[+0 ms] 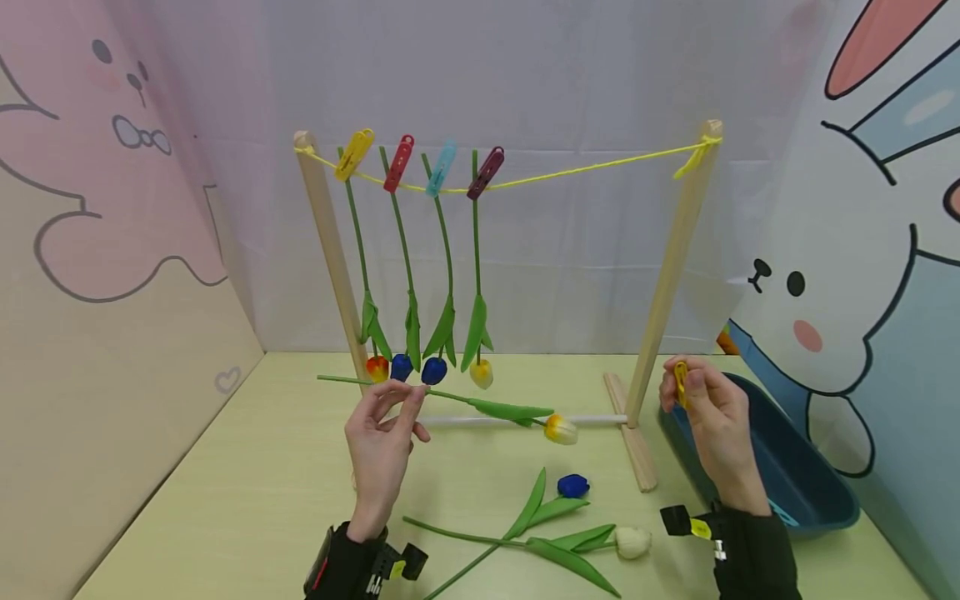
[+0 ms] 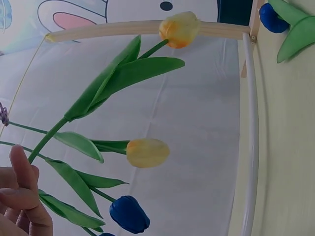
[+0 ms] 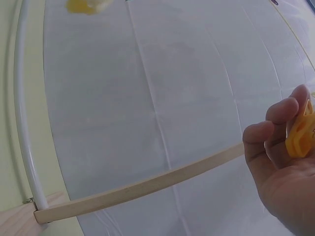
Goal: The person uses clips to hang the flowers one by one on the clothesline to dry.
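My left hand (image 1: pixel 384 446) pinches the green stem of an artificial tulip with a yellow-and-white bloom (image 1: pixel 561 429). The tulip lies nearly level in the head view, its bloom pointing right and its bare stem end left. Over the right side, my right hand (image 1: pixel 718 425) holds a yellow clothespin (image 1: pixel 681 383) between thumb and fingers; the right wrist view shows the same clothespin (image 3: pixel 301 135) close up. Behind my left hand, several tulips hang bloom-down from a yellow string (image 1: pixel 585 169), held by a yellow, a red, a light blue and a maroon clothespin (image 1: pixel 486 173).
Wooden posts (image 1: pixel 675 275) carry the string, with a white rod (image 1: pixel 592 419) joining them low down. On the table (image 1: pixel 247 500) lie a blue tulip (image 1: pixel 573 486) and a white tulip (image 1: pixel 633 542), stems crossed. A dark blue basin (image 1: pixel 813 467) stands under my right hand.
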{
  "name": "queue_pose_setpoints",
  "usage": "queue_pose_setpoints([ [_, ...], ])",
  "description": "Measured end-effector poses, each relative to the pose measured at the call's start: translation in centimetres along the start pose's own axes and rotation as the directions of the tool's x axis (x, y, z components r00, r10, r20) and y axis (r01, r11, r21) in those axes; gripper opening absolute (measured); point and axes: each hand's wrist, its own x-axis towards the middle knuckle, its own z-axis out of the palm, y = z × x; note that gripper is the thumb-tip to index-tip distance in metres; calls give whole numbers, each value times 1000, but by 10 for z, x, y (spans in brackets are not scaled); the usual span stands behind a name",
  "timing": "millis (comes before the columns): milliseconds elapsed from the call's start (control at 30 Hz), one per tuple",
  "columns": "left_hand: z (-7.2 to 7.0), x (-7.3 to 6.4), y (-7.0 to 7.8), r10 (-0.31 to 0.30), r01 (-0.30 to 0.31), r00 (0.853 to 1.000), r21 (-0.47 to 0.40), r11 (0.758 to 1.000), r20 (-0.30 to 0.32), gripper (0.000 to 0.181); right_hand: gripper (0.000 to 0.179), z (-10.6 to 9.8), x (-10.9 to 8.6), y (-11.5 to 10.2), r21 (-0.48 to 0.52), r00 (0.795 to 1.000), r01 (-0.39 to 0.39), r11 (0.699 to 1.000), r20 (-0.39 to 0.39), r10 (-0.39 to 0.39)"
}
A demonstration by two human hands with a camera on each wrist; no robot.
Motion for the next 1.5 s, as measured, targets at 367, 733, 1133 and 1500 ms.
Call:
queue_pose_setpoints([
  [367, 0, 1, 2, -44, 43, 999, -87, 995, -12, 21, 33, -4, 1, 6, 106, 994, 71, 992, 77, -80],
  [733, 1, 0, 3, -65, 66, 998, -44, 997, 23, 31, 30, 1, 1, 5, 63, 998, 48, 997, 39, -51],
  [1133, 12, 2, 10, -53, 63, 991, -79, 995, 123, 25, 26, 12, 7, 0, -114, 966, -119, 986, -244, 88],
  [1500, 38, 32, -31, 245, -222, 922, -108, 969, 299, 24, 19, 21, 35, -12, -223, 974, -79, 972, -227, 27],
])
